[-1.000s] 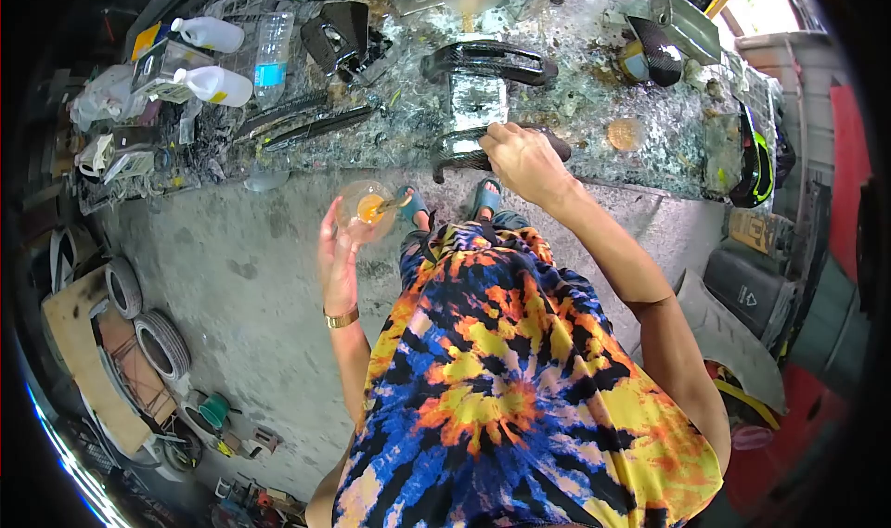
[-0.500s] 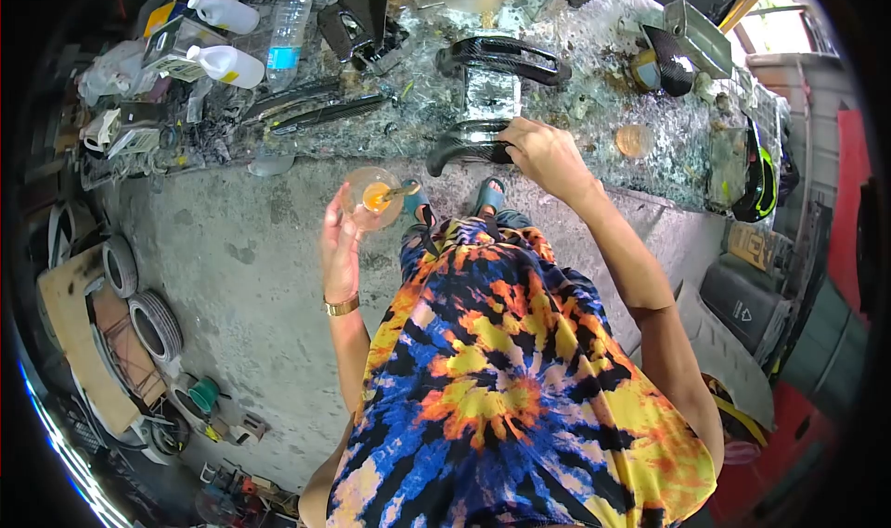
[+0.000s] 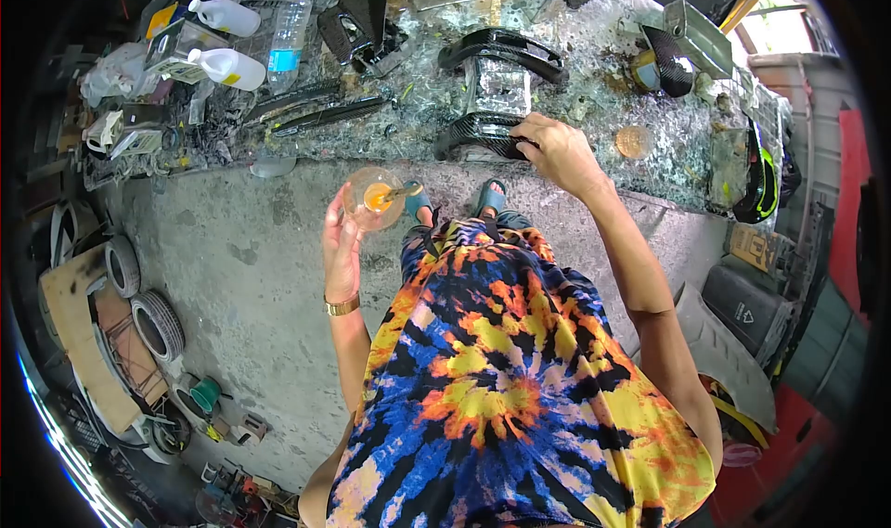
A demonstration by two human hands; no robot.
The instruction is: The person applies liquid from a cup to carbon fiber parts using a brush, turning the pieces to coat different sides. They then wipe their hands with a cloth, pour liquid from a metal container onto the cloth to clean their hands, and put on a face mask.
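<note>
Right hand [image 3: 555, 157] shifted slightly rightward along the near black part [image 3: 478, 133]; fingers bent close together on it, pinch or contact only: cannot tell. Part lies by the front edge of the bench [image 3: 673, 161]. Left hand [image 3: 341, 254] grips clear cup [image 3: 376, 214].

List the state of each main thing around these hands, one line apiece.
Clear cup: held in left hand, orange contents, tool inside
Near black part: glossy, under fingers of right hand
Far black part: glossy, untouched
Workbench: stained, crowded
Blue-labelled bottle: fill level unclear
Sandals: worn
</note>
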